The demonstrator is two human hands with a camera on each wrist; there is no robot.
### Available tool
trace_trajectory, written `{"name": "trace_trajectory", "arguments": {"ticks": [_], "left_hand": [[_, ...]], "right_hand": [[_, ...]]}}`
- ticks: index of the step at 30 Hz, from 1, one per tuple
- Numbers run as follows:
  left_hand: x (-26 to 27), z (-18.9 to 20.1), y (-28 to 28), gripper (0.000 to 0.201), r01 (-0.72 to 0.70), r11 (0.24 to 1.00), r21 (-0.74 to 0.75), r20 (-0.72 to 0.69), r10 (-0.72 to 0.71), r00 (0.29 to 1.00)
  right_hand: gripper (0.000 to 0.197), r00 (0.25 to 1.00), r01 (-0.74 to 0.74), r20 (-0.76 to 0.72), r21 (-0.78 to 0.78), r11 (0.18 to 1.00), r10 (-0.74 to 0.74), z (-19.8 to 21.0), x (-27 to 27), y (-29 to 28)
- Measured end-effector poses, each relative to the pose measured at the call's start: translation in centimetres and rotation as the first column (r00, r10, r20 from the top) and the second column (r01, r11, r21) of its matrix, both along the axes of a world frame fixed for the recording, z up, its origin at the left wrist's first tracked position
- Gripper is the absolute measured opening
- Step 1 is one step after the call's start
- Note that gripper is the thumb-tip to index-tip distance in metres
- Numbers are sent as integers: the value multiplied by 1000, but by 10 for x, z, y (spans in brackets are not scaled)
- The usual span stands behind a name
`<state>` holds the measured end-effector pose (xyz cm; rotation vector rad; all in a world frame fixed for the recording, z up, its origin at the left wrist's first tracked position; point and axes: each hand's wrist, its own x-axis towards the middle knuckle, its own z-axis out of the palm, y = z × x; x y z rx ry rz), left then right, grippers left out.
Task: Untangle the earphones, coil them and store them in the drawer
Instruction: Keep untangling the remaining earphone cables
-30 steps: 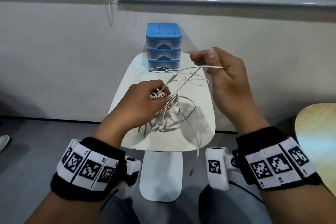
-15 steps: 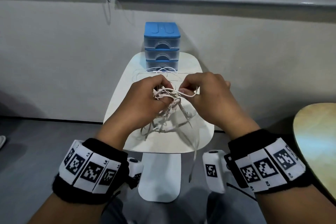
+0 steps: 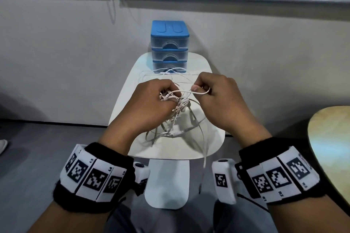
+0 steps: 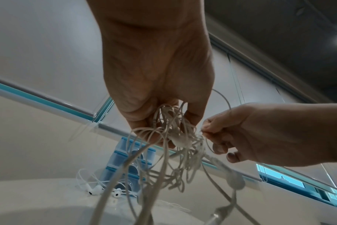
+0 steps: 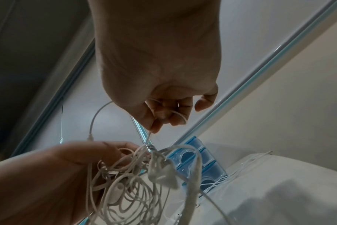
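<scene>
A tangle of white earphones [image 3: 176, 108] hangs above the small white table [image 3: 212, 140]. My left hand [image 3: 151, 104] grips the knotted bundle [image 4: 175, 137] from above, fingers curled round it. My right hand [image 3: 217, 100] pinches one loop of cable [image 3: 200, 92] close beside the left hand; in the right wrist view that cable [image 5: 175, 112] runs through its curled fingers. Loose strands [image 3: 204, 149] trail over the table's front edge. The blue drawer unit [image 3: 169, 47] stands at the table's far end, its three drawers closed.
A second white pair of earphones [image 3: 166, 71] lies on the table just in front of the drawer unit, its buds [image 4: 95, 190] visible in the left wrist view. A round wooden table [image 3: 333, 138] sits at the right. A wall stands behind.
My right hand came down from its raised position to the bundle, then drew a loop of cable slightly to the right. The left hand kept hold of the tangle.
</scene>
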<state>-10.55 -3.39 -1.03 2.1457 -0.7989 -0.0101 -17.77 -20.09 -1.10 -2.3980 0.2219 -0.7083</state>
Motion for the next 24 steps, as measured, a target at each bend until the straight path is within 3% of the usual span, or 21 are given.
{"name": "trace_trajectory", "arguments": {"ticks": [5, 7, 12, 18, 21, 24], "left_hand": [[-5, 0, -3, 24, 108, 994, 19, -7, -107, 994], [-6, -4, -5, 15, 120, 992, 44, 20, -121, 992], [1, -10, 0, 23, 49, 997, 60, 78, -53, 995], [2, -8, 0, 14, 37, 998, 44, 111, -42, 993], [3, -9, 2, 11, 29, 999, 30, 134, -33, 990], [5, -10, 5, 10, -1, 1000, 18, 152, -2, 988]], "right_hand": [[31, 979, -117, -174, -52, 992, 106, -1, 4, 10], [29, 986, -119, -119, -30, 993, 114, 2, 2, 9], [23, 997, -2, 80, 58, 998, -2, 10, -5, -8], [10, 997, -75, 5, 138, 988, 75, 11, -9, -9], [20, 988, -151, 17, 319, 935, 154, 14, -16, -10], [38, 988, -153, 55, 548, 822, 147, 17, -20, -11]]}}
